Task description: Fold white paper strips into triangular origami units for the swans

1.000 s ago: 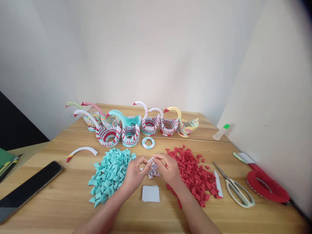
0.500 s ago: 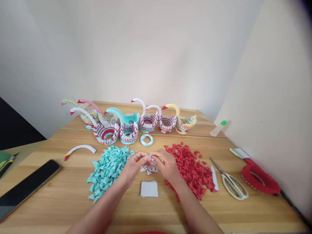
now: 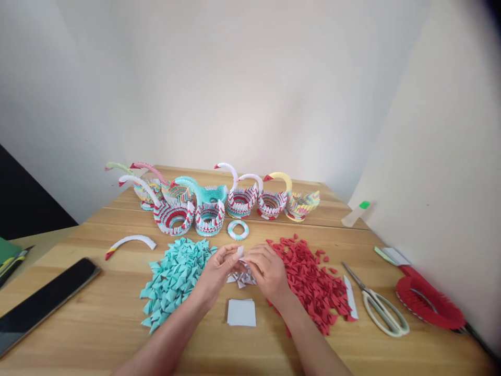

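Note:
Between my two hands is a small piece of folded white paper (image 3: pixel 240 251). My left hand (image 3: pixel 217 269) pinches it between thumb and fingers, and my right hand (image 3: pixel 267 269) has its closed fingertips on its lower right side. Right below them lies a little heap of white folded paper pieces (image 3: pixel 241 279), partly hidden by my hands. Nearer to me is a stack of white paper rectangles (image 3: pixel 241 313). A pile of turquoise folded pieces (image 3: pixel 176 279) lies beside my left hand, and red folded pieces (image 3: pixel 317 287) are heaped beside my right.
Several paper swans (image 3: pixel 209 216) stand along the back, with a turquoise-and-white paper ring (image 3: pixel 238 230) before them. At left lie a curved white swan neck (image 3: pixel 133 239) and a phone (image 3: pixel 47 300). Scissors (image 3: pixel 378 305) and a red round brush-like object (image 3: pixel 428 303) lie at right.
My right fingers have shifted lower on the folded white paper, so more of it shows above my left thumb. The view has moved slightly, with objects appearing a little lower and farther right.

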The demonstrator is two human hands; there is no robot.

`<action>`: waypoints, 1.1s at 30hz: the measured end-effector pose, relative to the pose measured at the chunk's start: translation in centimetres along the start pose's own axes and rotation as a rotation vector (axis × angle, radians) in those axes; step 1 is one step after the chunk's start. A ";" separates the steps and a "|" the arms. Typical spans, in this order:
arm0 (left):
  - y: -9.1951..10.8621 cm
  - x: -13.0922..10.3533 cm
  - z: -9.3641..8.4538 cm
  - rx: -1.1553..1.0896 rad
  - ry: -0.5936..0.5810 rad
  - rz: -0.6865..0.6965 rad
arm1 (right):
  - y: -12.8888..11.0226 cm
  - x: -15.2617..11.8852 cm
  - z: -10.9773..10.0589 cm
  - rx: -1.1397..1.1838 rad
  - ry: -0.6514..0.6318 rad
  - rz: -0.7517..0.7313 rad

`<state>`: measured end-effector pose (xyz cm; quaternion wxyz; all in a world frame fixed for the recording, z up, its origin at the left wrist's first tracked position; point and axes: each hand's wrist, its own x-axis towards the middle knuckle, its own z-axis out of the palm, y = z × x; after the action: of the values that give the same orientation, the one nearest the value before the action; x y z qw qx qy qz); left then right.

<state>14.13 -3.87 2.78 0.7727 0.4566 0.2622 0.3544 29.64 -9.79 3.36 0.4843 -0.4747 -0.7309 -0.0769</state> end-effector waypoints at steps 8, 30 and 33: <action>0.5 0.5 -1.2 0.484 0.057 0.106 | -0.1 -0.1 -0.3 -0.090 -0.029 -0.054; 0.7 -0.3 -1.0 1.025 0.059 0.457 | 0.9 -0.1 0.1 0.541 -0.106 0.734; 0.8 -0.3 -0.9 0.949 0.042 0.416 | 0.8 0.1 0.1 0.594 -0.102 0.767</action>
<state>13.05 -3.42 3.15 0.3886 0.7920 0.3132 0.3515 30.19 -9.28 3.08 0.5559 -0.5544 -0.5163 0.3422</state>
